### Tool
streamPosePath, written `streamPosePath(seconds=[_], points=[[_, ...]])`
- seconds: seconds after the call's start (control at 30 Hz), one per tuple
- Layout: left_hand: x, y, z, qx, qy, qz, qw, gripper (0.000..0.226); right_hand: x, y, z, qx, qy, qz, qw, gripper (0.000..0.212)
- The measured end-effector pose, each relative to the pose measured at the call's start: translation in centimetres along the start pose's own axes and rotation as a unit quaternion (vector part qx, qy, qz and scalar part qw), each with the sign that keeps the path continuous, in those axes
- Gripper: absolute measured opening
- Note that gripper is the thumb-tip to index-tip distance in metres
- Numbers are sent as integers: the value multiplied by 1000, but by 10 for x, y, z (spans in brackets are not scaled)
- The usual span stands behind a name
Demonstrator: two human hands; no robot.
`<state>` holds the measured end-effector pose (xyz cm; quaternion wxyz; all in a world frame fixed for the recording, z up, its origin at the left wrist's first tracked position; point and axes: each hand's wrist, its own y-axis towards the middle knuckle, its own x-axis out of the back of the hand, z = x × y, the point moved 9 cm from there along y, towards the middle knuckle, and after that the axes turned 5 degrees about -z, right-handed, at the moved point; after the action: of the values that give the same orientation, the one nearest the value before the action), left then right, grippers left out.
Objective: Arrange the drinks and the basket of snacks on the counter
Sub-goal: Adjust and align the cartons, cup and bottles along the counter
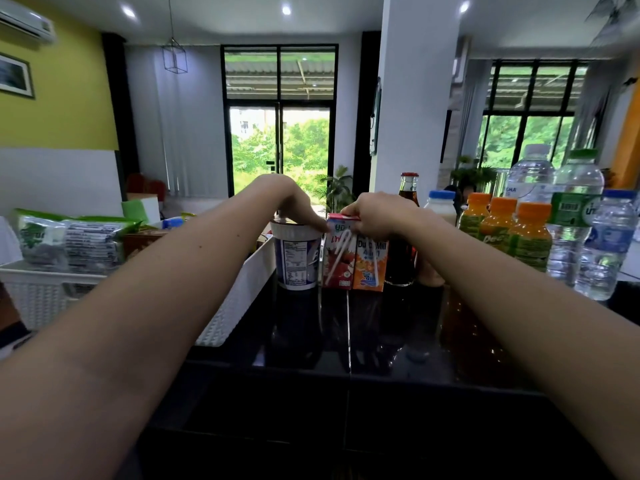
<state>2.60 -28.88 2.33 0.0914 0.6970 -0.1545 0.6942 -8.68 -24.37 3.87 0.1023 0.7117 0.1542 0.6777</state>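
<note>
On the black counter (pixel 346 327) a white and blue cup (pixel 298 259) stands upright, and my left hand (pixel 294 202) grips its rim from above. Beside it stand a red drink carton (pixel 337 261) and an orange drink carton (pixel 370 266), side by side and touching. My right hand (pixel 375 214) is closed over the tops of these two cartons. A dark glass bottle with a red cap (pixel 408 188) stands just behind my right hand. The white snack basket (pixel 239 299) sits left of the cup, with snack bags (pixel 69 240) in it.
To the right stand a white bottle with a blue cap (pixel 441 206), three orange juice bottles (pixel 502 230) and three clear water bottles (pixel 575 216). A white pillar (pixel 415 98) rises behind the counter. The counter's near edge runs below my arms.
</note>
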Motion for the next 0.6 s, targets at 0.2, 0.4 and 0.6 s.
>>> streamPosePath(seconds=[0.2, 0.4, 0.6], points=[[2, -3, -2, -27, 38, -40, 998, 72, -2, 0, 0, 0, -2, -5, 1000, 31], [-9, -10, 12, 38, 42, 33, 998, 98, -1, -1, -1, -1, 3, -7, 1000, 31], [6, -17, 25, 12, 31, 2, 999, 67, -1, 1, 0, -5, -6, -9, 1000, 28]])
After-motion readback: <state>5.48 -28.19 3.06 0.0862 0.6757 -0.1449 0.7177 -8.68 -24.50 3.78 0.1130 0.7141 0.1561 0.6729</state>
